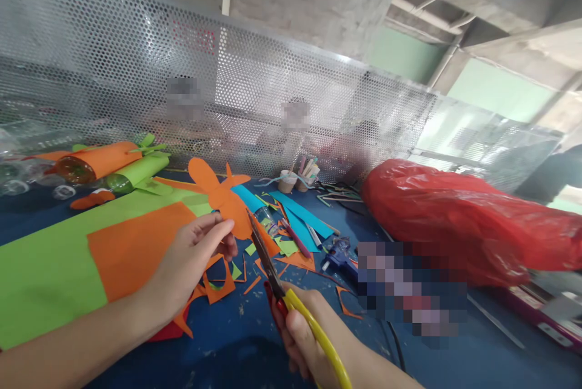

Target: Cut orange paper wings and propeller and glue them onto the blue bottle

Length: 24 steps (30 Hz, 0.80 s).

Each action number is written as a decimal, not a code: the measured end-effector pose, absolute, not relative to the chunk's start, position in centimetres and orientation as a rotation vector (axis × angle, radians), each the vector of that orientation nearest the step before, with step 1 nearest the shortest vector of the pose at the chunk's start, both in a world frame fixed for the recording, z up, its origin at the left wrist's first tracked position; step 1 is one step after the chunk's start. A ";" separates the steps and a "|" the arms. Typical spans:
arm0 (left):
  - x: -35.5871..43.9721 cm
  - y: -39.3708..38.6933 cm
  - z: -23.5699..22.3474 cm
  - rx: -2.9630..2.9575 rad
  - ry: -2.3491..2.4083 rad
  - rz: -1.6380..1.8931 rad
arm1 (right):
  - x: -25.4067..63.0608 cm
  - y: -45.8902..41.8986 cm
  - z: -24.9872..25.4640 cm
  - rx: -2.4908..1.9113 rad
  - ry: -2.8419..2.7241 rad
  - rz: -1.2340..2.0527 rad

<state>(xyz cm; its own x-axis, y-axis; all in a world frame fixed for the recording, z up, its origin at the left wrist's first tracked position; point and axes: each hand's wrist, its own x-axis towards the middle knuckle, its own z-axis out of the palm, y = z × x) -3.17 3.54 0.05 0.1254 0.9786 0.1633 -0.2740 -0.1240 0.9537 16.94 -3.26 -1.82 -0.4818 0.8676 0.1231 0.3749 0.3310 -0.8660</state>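
Observation:
My left hand [191, 265] pinches the lower edge of an orange paper cut-out [218, 194] with rounded and pointed lobes, holding it upright above the blue table [236, 346]. My right hand [302, 331] grips scissors [273, 274] with a red and yellow handle. The blades point up and left, and their tips meet the cut-out's lower right edge. Orange offcuts [218, 289] lie on the table below both hands.
Green [40, 274] and orange [122, 249] paper sheets lie at left. Paper-wrapped bottles [107, 165] sit at far left. Blue strips [300, 213], a blue glue gun [339, 256], cups of sticks [295, 180] and a red plastic bag [454, 219] fill the right. A perforated metal screen [227, 86] stands behind.

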 end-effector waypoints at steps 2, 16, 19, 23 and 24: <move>-3.2 3.5 0.0 1.179 0.833 1.317 | 16.9 -3.2 -1.8 -1.078 -2.017 1.073; -3.1 3.7 0.0 1.231 0.870 1.262 | 17.0 -3.2 -2.4 -1.109 -1.974 1.123; -3.1 3.7 0.1 1.251 0.871 1.266 | 17.0 -3.2 -2.4 -1.107 -1.987 1.115; -3.1 3.7 0.2 1.252 0.834 1.251 | 17.1 -3.2 -2.4 -1.088 -1.979 1.138; -3.1 3.7 0.3 1.252 0.828 1.245 | 17.1 -3.2 -2.4 -1.085 -1.978 1.142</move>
